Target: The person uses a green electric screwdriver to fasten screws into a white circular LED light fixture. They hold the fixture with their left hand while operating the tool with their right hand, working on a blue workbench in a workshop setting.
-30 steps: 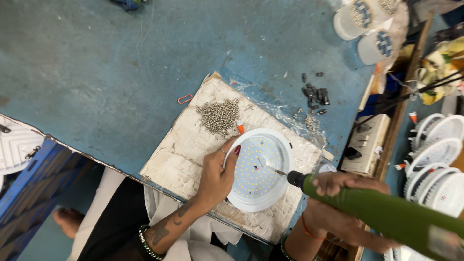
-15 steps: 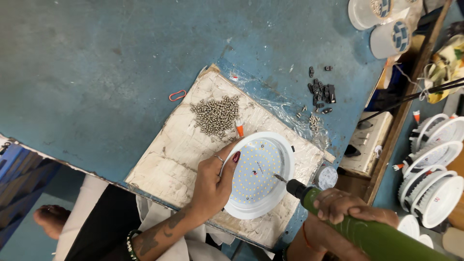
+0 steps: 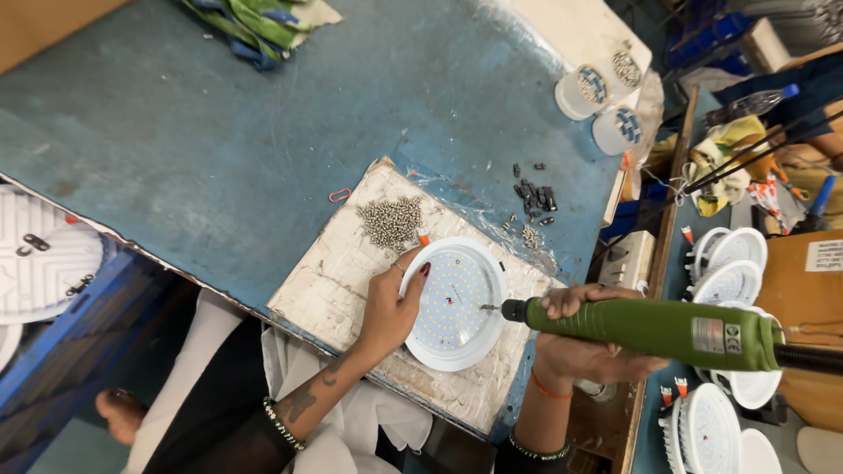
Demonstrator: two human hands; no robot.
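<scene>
Round white LED light panel (image 3: 455, 303) lying flat just below centre of the frame, on a worn whitish board (image 3: 338, 290) set on the blue surface (image 3: 219, 132). Left hand (image 3: 391, 307) pressed on the panel's left edge, fingers (image 3: 420, 274) spread over the rim, holding it down. Right hand (image 3: 580, 338) at lower right of centre, fingers wrapped tight around a green electric screwdriver (image 3: 650, 332) held nearly level, its bit tip (image 3: 486, 307) touching the panel's face near the right side. Black cable running off the tool's back end toward the right edge of the frame.

Heap of small silver screws (image 3: 391, 221) on the board just above and left of the panel, close to the left hand. Small pile of dark metal clips (image 3: 534, 195) on the blue surface, above right of the panel. Red paper clip (image 3: 339, 195) just off the board's upper left edge. Two round white covers (image 3: 597, 105) with patterned centres in the upper right. More white round lights stacked at right (image 3: 729, 263) and lower right (image 3: 702, 430). White ribbed housing (image 3: 39, 263) at the left edge. Bundle of green and blue cloth (image 3: 255, 22) at the top of the frame.
</scene>
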